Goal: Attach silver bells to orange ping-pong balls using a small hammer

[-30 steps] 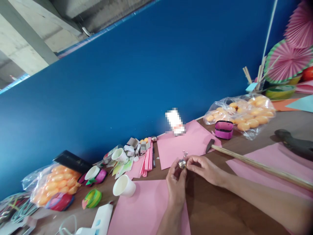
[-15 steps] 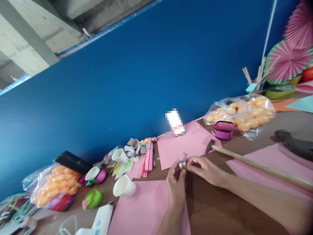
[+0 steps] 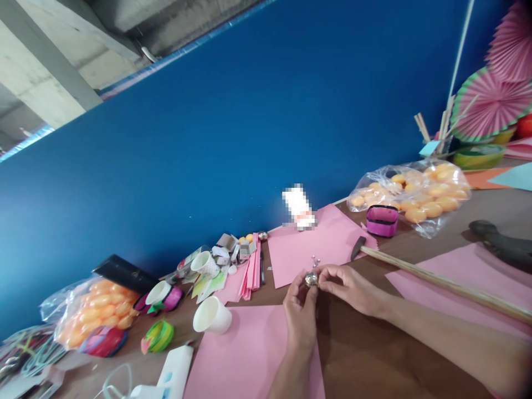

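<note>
Silver ball [image 3: 311, 279] in L hand [image 3: 300, 313], pinched betw. thumb + fingers, over table [image 3: 353, 349]. R hand [image 3: 347, 285] thumb + index close tog. at ball's R side; can't tell if gripping. White cup [image 3: 212, 315] to L, hammer [image 3: 440, 281] to R.

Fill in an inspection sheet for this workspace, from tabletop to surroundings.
Surface: brown tabletop, partly covered by pink sheets.
Things in hand: one shiny silver ball; small silvery bits just beyond.
Clutter: white cups, hammer, two clear bags of orange balls, small boxes, paper strips.
Left hand: holds the silver ball between thumb and fingers.
Right hand: thumb and fingertips at the ball's side; grip unclear.
Cables: pale cords tangled at far left; white cable beside a white plastic block.
Surroundings: blue partition behind, pink paper fans at right.
</note>
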Motion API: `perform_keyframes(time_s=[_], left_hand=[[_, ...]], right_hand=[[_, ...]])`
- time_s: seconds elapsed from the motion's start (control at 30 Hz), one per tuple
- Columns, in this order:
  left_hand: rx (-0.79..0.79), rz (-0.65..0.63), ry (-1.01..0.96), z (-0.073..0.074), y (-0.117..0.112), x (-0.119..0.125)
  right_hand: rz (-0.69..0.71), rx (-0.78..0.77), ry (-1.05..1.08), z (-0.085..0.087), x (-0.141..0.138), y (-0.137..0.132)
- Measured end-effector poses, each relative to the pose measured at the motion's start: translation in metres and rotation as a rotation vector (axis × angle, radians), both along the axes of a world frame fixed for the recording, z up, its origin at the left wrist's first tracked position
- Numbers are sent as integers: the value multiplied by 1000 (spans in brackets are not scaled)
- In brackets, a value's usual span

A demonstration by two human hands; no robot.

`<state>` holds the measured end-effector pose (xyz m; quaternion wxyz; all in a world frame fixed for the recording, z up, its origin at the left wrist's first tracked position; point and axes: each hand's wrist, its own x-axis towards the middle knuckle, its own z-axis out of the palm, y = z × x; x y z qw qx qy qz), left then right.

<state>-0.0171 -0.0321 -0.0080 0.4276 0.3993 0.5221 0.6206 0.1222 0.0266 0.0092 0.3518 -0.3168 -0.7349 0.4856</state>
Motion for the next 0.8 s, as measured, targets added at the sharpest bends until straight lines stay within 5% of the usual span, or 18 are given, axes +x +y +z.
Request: perform_keyframes(time_s=[0.8], left_hand=[[1,-18,9,2,-1,0]], right_hand=[[12,-6,-22,2,1,0]])
